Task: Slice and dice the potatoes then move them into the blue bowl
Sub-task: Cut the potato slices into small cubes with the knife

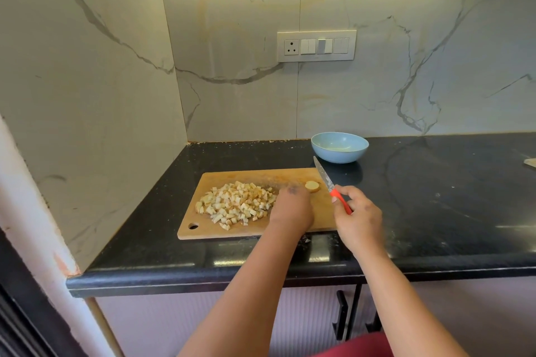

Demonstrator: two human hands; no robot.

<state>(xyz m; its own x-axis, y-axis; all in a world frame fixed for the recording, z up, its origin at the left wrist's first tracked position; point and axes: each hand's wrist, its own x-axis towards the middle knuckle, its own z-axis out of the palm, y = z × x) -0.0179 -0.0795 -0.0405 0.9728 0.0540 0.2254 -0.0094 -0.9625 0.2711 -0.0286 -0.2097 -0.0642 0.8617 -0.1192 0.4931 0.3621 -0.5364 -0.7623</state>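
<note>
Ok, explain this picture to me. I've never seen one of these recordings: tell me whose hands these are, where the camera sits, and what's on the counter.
There is no machine here. One camera sits on a person's head, looking down at their two bare hands. On the black counter lies a wooden cutting board with a pile of diced potato and one uncut potato piece. The left hand reaches toward that piece. The right hand holds a red-handled knife in its fingers. Behind the board stands the blue bowl, with no potato in it.
</note>
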